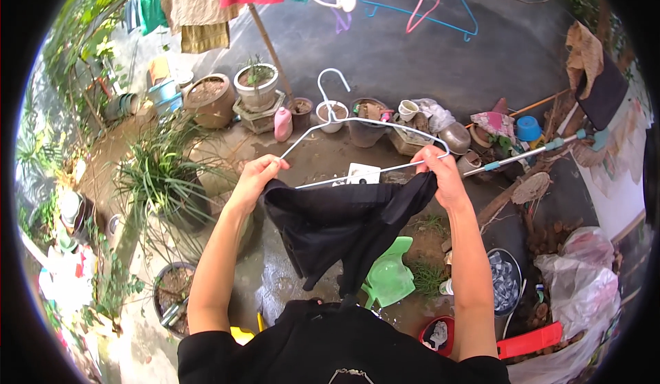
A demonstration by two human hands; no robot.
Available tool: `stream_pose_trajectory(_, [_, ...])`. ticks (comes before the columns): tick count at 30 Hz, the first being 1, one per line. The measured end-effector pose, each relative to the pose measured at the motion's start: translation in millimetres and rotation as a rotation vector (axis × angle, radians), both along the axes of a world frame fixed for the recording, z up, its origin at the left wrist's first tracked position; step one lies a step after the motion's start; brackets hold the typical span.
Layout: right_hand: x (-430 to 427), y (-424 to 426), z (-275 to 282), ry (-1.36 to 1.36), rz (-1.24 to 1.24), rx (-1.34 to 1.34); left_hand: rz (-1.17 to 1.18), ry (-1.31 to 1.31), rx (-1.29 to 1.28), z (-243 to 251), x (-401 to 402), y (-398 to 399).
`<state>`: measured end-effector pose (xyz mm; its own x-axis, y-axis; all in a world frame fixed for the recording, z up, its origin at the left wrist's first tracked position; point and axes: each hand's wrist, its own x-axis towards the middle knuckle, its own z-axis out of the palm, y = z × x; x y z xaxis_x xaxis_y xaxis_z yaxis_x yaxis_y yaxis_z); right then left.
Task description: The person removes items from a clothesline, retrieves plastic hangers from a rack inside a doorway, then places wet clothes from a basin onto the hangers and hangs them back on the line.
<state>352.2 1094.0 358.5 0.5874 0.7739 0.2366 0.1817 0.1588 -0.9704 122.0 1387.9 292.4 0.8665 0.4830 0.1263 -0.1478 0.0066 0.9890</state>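
Note:
A black garment point(335, 214) hangs stretched between my two hands in front of my chest. My left hand point(258, 177) grips its upper left corner along with the left shoulder of a pale wire clothes hanger point(380, 122). My right hand point(441, 173) pinches the garment's other upper corner and the right end of the hanger. The hanger's hook points up and away from me, and its lower bar runs just above the garment's top edge. Part of the left end of the hanger is hidden by my fingers and the cloth.
Cloths point(196, 2) hang on a line at the top left, beside blue point(420, 20) and pink hangers. Flowerpots point(256, 87) line the dark wall. A leafy potted plant point(160, 177) stands left; a green plastic stool point(389, 275), a bucket point(504, 281) and a red basin point(438, 332) are below.

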Motion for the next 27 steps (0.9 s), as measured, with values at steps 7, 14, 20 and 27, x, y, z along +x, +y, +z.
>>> stream_pose_trajectory(7, [-12, 16, 14, -0.067, -0.133, 0.191, -0.131, 0.065, -0.054, -16, -14, -8])
stream_pose_trajectory(14, [-29, 38, 30, -0.142, -0.196, 0.252, 0.912, -0.332, 0.146, -78, -1, -32])
stream_pose_trajectory(20, [-43, 61, 36, -0.137, -0.186, 0.359, 0.677, 0.072, 0.502, -142, 5, -118])
stream_pose_trajectory(27, [-42, 70, 43, -0.108, -0.168, 0.348, 0.296, 0.246, -0.133, -224, 38, -133])
